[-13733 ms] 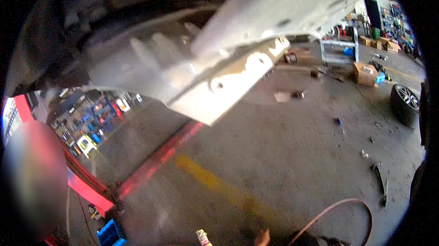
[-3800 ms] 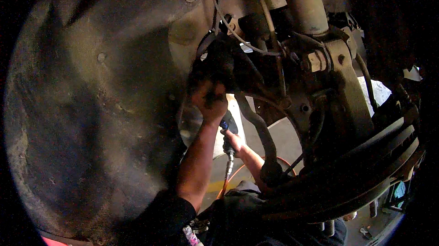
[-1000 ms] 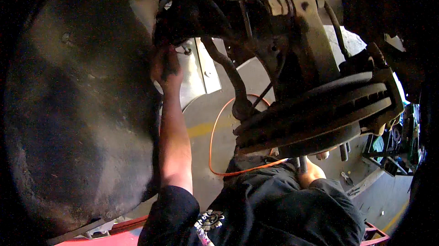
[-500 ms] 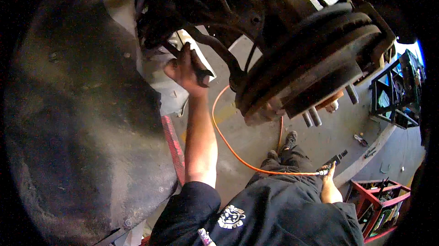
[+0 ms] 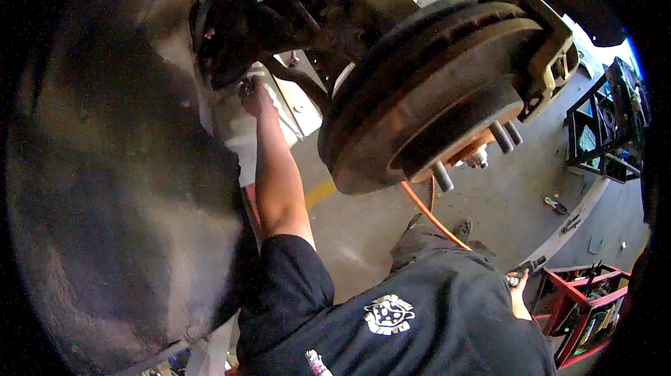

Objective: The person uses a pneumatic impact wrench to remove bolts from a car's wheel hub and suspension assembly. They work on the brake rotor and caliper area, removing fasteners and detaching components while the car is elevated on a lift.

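My left arm reaches up under the raised vehicle, between the dark wheel-arch liner (image 5: 133, 166) and the brake disc (image 5: 433, 103). At its end my left hand (image 5: 256, 100) is closed among the shadowed suspension parts, below a dark control arm (image 5: 297, 81). Its fingers curl around something too dark to make out. Low on the right, my right hand (image 5: 518, 291) grips a black air tool (image 5: 531, 265), which points up and to the right. An orange air hose (image 5: 437, 221) runs toward that hand, partly hidden behind my shirt.
Bare wheel studs (image 5: 442, 176) stick out of the hub, and a brake caliper (image 5: 552, 75) sits on the disc's right side. A red tool cart (image 5: 573, 299) stands at lower right, a black rack (image 5: 604, 121) farther up. Small tools (image 5: 556, 205) lie on the floor.
My left hand has moved left and deeper under the suspension. The disc now appears farther left and larger as the view shifts. My right hand, with the air tool, sits slightly lower and farther right.
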`<action>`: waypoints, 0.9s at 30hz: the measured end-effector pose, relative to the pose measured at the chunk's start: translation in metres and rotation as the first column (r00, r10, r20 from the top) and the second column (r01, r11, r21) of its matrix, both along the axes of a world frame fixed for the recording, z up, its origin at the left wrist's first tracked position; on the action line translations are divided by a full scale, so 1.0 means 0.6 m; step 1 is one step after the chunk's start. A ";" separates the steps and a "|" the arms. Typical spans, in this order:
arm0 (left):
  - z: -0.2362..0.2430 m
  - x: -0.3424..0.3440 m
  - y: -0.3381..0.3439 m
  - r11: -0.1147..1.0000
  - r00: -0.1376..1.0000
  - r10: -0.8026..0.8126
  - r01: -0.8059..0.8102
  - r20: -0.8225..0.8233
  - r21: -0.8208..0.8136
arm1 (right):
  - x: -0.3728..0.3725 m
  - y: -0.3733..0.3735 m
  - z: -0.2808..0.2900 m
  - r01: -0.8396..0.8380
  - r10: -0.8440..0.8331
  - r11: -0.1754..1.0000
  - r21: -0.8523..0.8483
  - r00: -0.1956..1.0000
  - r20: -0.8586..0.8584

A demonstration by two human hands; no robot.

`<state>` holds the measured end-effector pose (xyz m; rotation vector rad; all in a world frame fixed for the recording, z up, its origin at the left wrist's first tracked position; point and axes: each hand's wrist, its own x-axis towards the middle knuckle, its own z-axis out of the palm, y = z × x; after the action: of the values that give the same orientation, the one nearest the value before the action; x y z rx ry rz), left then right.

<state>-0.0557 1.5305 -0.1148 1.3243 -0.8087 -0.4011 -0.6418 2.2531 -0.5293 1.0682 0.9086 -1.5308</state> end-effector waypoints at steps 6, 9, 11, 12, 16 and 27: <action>-0.070 0.034 -0.080 0.968 0.512 0.239 -0.191 0.825 -0.162 | 0.031 -0.048 0.131 0.087 -0.079 0.994 -0.073 0.992 0.097; -0.058 0.085 -0.056 0.938 0.344 0.257 -0.312 0.903 -0.149 | 0.060 -0.089 0.132 0.021 -0.008 0.993 -0.113 0.993 0.114; -0.054 0.086 -0.064 0.922 0.377 0.274 -0.365 0.885 -0.130 | 0.060 -0.056 0.078 -0.066 0.114 0.968 -0.242 0.975 0.192; -0.054 0.079 -0.077 0.924 0.399 0.287 -0.356 0.871 -0.141 | 0.071 -0.034 0.040 -0.246 0.237 0.937 -0.248 0.969 -0.064; -0.037 0.009 -0.053 0.920 0.479 0.316 -0.366 0.819 -0.140 | 0.120 -0.029 0.008 -0.211 0.200 0.975 -0.064 0.969 -0.147; -0.016 -0.021 0.003 0.890 0.684 0.301 -0.451 0.664 0.061 | 0.148 -0.035 0.030 -0.167 0.162 0.986 -0.011 0.969 -0.185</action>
<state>-0.0684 1.5321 -0.1244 1.8368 -1.0331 0.3445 -0.5529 2.2321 -0.5113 0.8200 1.0731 -1.5152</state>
